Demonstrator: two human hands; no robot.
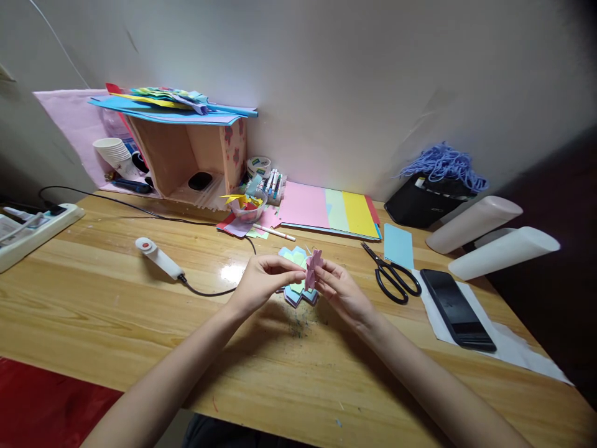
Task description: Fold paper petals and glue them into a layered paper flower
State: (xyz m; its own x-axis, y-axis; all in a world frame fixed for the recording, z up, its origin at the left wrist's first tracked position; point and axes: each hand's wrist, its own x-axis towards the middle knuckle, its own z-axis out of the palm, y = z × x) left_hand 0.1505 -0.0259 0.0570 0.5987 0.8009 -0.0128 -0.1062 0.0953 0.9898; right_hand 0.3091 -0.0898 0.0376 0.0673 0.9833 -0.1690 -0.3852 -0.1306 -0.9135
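Observation:
Over the middle of the wooden table, both my hands pinch a small folded pink paper piece. My left hand grips it from the left with fingertips together. My right hand holds its right side, fingers closed on it. Just below and behind the pink piece lies a small stack of cut paper shapes in pale blue, green and pink.
Black scissors, a light blue card and a black phone on white paper lie to the right. Coloured paper sheets, a cup of scraps, markers, a wooden box, a white corded device and a power strip sit behind and left.

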